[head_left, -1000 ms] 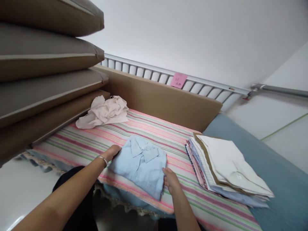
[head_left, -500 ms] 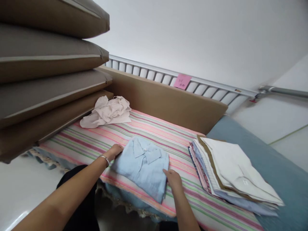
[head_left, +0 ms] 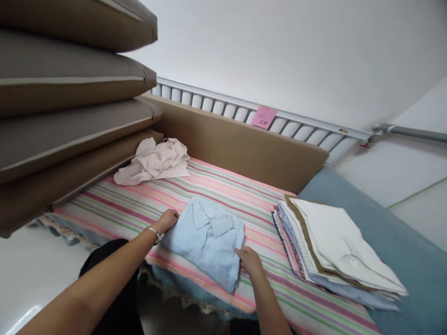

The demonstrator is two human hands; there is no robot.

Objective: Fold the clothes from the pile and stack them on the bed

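Observation:
A folded light blue shirt [head_left: 206, 237], collar up, lies on the striped cloth [head_left: 139, 200] in front of me. My left hand [head_left: 166, 220] has its fingers curled under the shirt's left edge, a bracelet on the wrist. My right hand [head_left: 248, 259] grips the shirt's right edge with the fingers tucked beneath. To the right stands a stack of folded shirts [head_left: 331, 246] with a white one on top.
A crumpled pale pink garment [head_left: 153, 160] lies at the back left. Grey cushions [head_left: 70, 107] are piled high on the left. A tan padded backrest [head_left: 244, 146] and a white railing with a pink note [head_left: 264, 117] run behind. Blue mattress [head_left: 412, 270] on the right.
My hands have stayed on the two edges of the blue shirt, the right hand sliding a little further under it. The view shifted slightly.

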